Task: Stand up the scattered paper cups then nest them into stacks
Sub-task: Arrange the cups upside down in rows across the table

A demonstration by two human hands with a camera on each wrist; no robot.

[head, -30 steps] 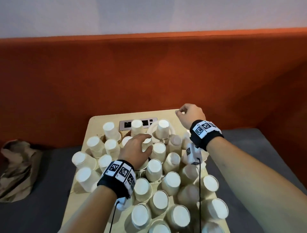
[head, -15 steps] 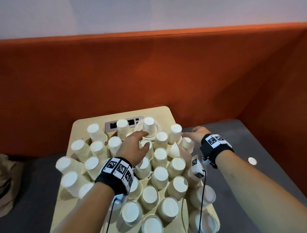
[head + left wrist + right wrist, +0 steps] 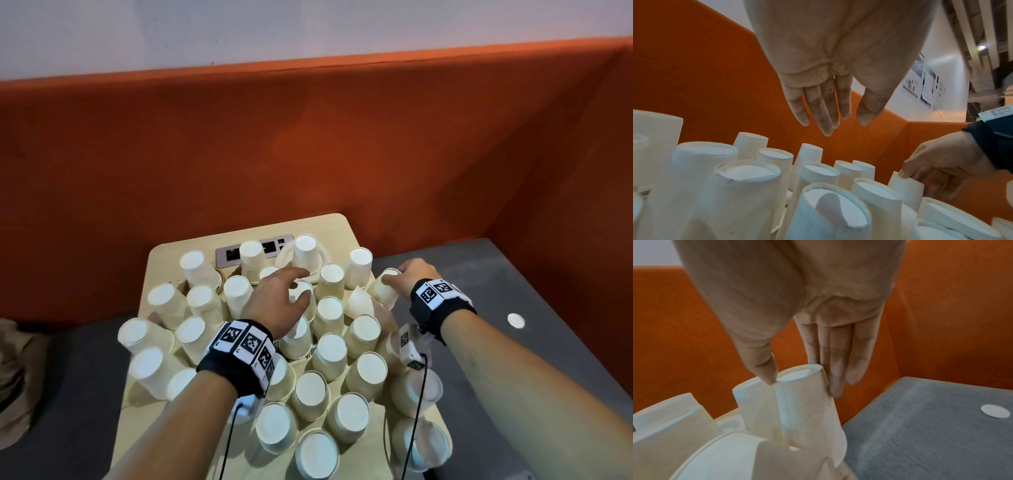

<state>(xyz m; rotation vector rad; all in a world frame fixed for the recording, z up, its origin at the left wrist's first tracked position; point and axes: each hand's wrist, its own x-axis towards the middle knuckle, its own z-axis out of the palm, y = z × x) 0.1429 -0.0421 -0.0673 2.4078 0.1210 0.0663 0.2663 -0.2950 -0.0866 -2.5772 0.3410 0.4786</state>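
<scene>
Several white paper cups (image 3: pixel 330 353) stand bottom-up, crowded on a small wooden table (image 3: pixel 164 260). My left hand (image 3: pixel 301 284) hovers over the middle cups, its fingers relaxed and holding nothing; in the left wrist view its fingers (image 3: pixel 826 113) hang straight above the cup bottoms. At the table's right edge my right hand (image 3: pixel 394 277) pinches the bottom end of one tilted cup (image 3: pixel 382 293). In the right wrist view the thumb and fingers (image 3: pixel 835 382) clamp that cup (image 3: pixel 805 408) from both sides. One cup (image 3: pixel 359 303) next to it lies tipped over.
A socket panel (image 3: pixel 233 255) is set into the table's far side. Orange padded walls (image 3: pixel 308 154) close in behind and on the right. A grey seat (image 3: pixel 513 359) flanks the table, with a small white disc (image 3: pixel 515 321) on it. Crumpled brown paper (image 3: pixel 13 377) lies at the left.
My right hand came back from the table's far edge to its right edge and took hold of a cup. The left hand stayed over the middle cups.
</scene>
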